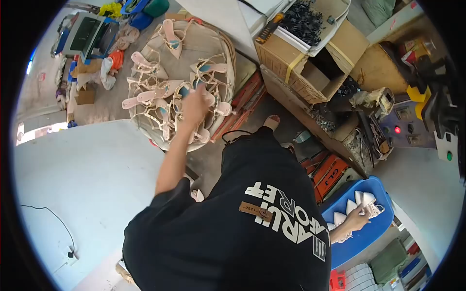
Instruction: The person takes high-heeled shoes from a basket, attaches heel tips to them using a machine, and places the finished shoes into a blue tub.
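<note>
My left hand reaches over a round cloth-lined tray, its fingers smeared by motion. Several strappy pointed sandals with pale pink insoles and studded straps lie under and around it. Whether a sandal is between those fingers I cannot make out. On the other side, my right hand is down in a blue plastic bin, its fingers closed on a pale pointed sandal. More pale sandals lie in a row beside that hand, toes pointing up in view.
Cardboard boxes stand at the upper right, under a tray of small black parts. A machine with a lit red button is at the right. An orange-red box sits on the floor by the bin. White surfaces flank me.
</note>
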`<control>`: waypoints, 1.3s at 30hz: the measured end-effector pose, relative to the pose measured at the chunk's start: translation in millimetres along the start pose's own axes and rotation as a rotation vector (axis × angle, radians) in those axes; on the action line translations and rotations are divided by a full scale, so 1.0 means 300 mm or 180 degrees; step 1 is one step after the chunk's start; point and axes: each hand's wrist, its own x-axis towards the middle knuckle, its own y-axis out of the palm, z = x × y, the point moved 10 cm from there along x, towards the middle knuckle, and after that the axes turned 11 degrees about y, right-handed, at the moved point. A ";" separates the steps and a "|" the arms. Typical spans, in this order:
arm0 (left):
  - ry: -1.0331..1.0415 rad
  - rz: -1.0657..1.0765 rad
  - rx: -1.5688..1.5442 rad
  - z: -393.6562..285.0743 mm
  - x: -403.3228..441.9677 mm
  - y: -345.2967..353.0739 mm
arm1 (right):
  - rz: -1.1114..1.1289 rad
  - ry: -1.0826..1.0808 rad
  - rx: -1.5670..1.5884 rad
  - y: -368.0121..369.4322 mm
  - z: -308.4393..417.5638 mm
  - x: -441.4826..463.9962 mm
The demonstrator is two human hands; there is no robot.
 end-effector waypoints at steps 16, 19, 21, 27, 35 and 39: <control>0.0323 -0.0040 -0.1927 -0.195 0.115 -0.628 | 0.1593 -0.2743 0.2311 -0.364 0.945 -0.507; 0.2033 0.0828 -0.3679 -0.599 0.134 -0.607 | 0.2517 -0.4021 0.2495 -0.424 1.129 -0.755; 0.2162 0.1203 -0.4362 -0.801 0.175 -0.483 | 0.3208 -0.3999 0.2799 -0.368 1.154 -0.801; 0.0615 0.2399 -0.5613 -1.164 0.147 0.036 | 0.3057 -0.2091 0.3344 -0.250 0.859 -0.648; 0.1096 0.2193 -0.5097 -1.383 0.284 0.117 | 0.0726 -0.0864 0.2396 -0.305 0.893 -0.411; 0.0819 0.1804 -0.4814 -1.334 0.445 0.203 | 0.0340 -0.0928 0.2383 -0.288 0.997 -0.376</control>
